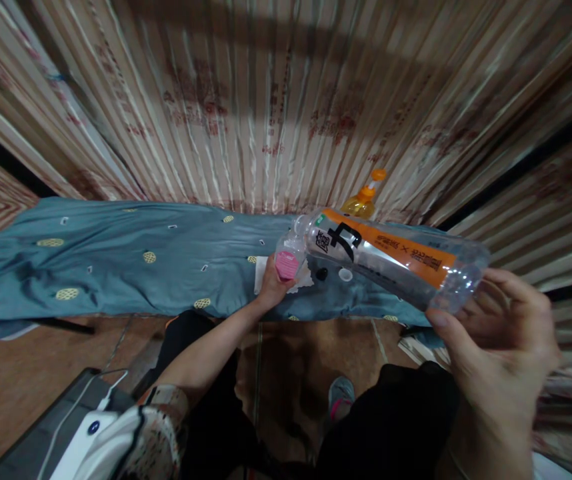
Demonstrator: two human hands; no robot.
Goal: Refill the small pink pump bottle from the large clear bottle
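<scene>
My right hand grips the base of a large clear plastic bottle with an orange and black label. The bottle is tilted nearly flat, its mouth pointing left. My left hand is closed around a small clear bottle with a pink label, its top close against the big bottle's mouth; I cannot tell whether they touch. Under the left hand lies a white paper tissue. A small black cap and a whitish round cap lie on the cloth below the large bottle.
An orange pump bottle stands at the back, partly behind the large bottle. A teal patterned cloth covers the narrow table, with a pleated curtain behind it. A white device with a cable is at lower left.
</scene>
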